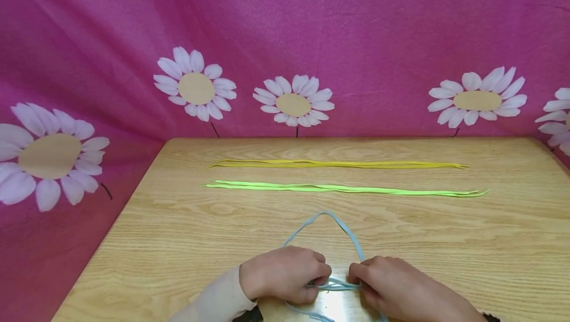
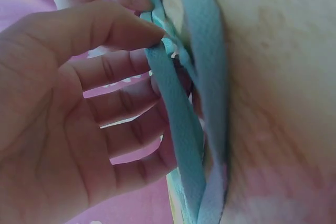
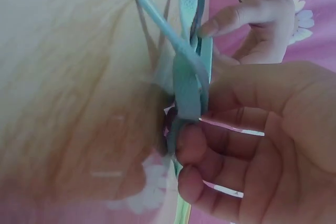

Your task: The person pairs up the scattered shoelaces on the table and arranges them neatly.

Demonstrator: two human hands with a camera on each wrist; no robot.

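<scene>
Head view: I've got left hand and right hand both pinching blue lace, likely to stop the crossed strands slipping. Its loop lies beyond the fingers. Yellow laces and green laces lie farther past them, probably set clear of the handwork. Left wrist: thumb and index pinch a strand, other fingers slightly spread behind. Right wrist: fingers curled at lace; thumb contact hidden, can't tell.

Bare hands, plain cream left sleeve — long, black wrist pieces — only partly visible
</scene>
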